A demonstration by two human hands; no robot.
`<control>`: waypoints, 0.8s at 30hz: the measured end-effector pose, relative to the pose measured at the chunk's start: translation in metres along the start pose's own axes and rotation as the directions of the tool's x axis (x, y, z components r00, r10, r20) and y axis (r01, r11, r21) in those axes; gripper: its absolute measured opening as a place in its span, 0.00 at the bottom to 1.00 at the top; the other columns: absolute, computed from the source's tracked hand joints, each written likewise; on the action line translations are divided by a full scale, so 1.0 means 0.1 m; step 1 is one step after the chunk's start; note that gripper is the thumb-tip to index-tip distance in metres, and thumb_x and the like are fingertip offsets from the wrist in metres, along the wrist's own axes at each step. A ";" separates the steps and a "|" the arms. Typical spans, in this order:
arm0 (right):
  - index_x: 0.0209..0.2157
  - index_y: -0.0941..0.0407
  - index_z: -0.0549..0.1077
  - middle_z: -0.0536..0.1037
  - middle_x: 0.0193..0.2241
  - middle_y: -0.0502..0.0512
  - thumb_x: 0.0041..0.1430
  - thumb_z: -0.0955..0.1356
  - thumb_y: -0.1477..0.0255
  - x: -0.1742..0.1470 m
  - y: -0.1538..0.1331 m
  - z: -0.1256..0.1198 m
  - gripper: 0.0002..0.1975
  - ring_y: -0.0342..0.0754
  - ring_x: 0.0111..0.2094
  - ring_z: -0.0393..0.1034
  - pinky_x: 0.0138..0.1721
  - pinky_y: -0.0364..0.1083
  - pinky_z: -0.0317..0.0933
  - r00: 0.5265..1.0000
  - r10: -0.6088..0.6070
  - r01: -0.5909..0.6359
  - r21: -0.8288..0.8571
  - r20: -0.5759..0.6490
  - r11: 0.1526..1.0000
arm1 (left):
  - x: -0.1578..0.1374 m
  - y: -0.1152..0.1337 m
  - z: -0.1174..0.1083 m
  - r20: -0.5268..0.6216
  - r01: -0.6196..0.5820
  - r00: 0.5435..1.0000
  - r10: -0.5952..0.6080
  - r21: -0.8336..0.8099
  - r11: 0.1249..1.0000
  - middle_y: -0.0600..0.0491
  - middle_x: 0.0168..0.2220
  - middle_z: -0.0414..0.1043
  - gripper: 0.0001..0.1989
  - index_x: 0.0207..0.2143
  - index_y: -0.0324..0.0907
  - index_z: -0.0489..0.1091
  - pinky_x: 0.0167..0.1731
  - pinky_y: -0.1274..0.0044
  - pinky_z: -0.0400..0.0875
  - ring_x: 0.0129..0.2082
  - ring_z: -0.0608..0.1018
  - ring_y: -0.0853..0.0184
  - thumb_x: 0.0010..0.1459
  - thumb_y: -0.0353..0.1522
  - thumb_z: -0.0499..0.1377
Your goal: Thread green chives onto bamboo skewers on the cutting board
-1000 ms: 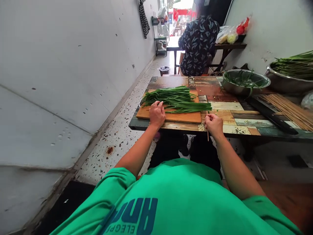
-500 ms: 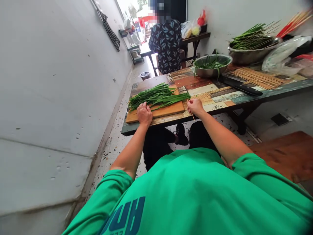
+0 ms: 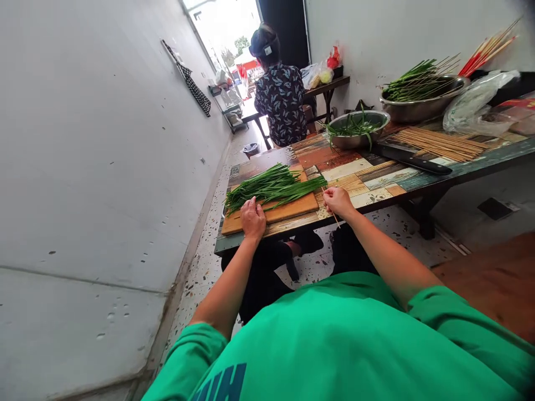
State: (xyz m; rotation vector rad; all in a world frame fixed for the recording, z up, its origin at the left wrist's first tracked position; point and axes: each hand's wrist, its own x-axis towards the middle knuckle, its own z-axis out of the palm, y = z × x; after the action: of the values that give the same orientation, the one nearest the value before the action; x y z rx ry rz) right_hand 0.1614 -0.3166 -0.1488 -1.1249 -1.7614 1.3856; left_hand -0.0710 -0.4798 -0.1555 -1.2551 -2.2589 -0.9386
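A pile of long green garlic chives (image 3: 267,185) lies across a wooden cutting board (image 3: 293,209) near the table's left end. My left hand (image 3: 253,220) rests at the near side of the chives, its fingers stretched out over the board's edge and touching the nearest stalks. Just right of the board, my right hand (image 3: 338,202) pinches a thin bamboo skewer (image 3: 336,219). The skewer slants down past the table's front edge, and its upper tip is close to the cut ends of the chives.
Right of me on the table (image 3: 355,167) are a knife (image 3: 418,160), many loose skewers (image 3: 443,143), a metal bowl of greens (image 3: 355,136), a larger bowl (image 3: 422,106) of skewered greens and a plastic bag (image 3: 476,108). A person (image 3: 280,100) sits beyond the table.
The view has tilted, so the table and both hands sit lower in the picture. My right hand still pinches the skewer, and my left stays by the chives.
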 end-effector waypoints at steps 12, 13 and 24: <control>0.34 0.59 0.73 0.70 0.16 0.48 0.54 0.63 0.66 -0.11 0.00 -0.03 0.12 0.42 0.14 0.62 0.17 0.41 0.57 0.979 -0.187 0.175 -0.137 -0.079 0.975 | 0.08 0.00 -0.24 0.118 -0.061 0.990 0.076 -0.126 0.990 0.43 0.51 0.69 0.18 0.51 0.40 0.68 0.56 0.63 0.62 0.54 0.69 0.58 0.60 0.34 0.52; 0.35 0.59 0.74 0.72 0.17 0.50 0.54 0.63 0.65 -0.15 -0.01 -0.03 0.14 0.43 0.16 0.64 0.19 0.42 0.58 0.971 -0.223 0.208 -0.158 -0.084 0.965 | 0.11 0.02 -0.28 0.127 -0.095 0.985 0.114 -0.147 0.985 0.43 0.53 0.68 0.20 0.54 0.40 0.66 0.57 0.64 0.61 0.55 0.68 0.58 0.60 0.37 0.53; 0.43 0.54 0.74 0.78 0.28 0.56 0.61 0.61 0.66 -0.69 -0.50 0.06 0.14 0.50 0.31 0.74 0.39 0.49 0.67 0.738 -0.674 0.646 -0.312 0.025 0.696 | 0.30 0.81 0.06 0.040 -0.231 0.963 0.266 -0.386 0.893 0.38 0.57 0.63 0.62 0.66 0.37 0.35 0.58 0.61 0.59 0.57 0.66 0.52 0.39 0.49 0.68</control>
State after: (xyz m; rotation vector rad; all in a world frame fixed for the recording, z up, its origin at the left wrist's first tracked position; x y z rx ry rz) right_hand 0.1743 -0.3855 -0.0995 -0.5553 -2.0667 0.6219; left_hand -0.0177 -0.4272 -0.1121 -1.7381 -1.9714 -1.2789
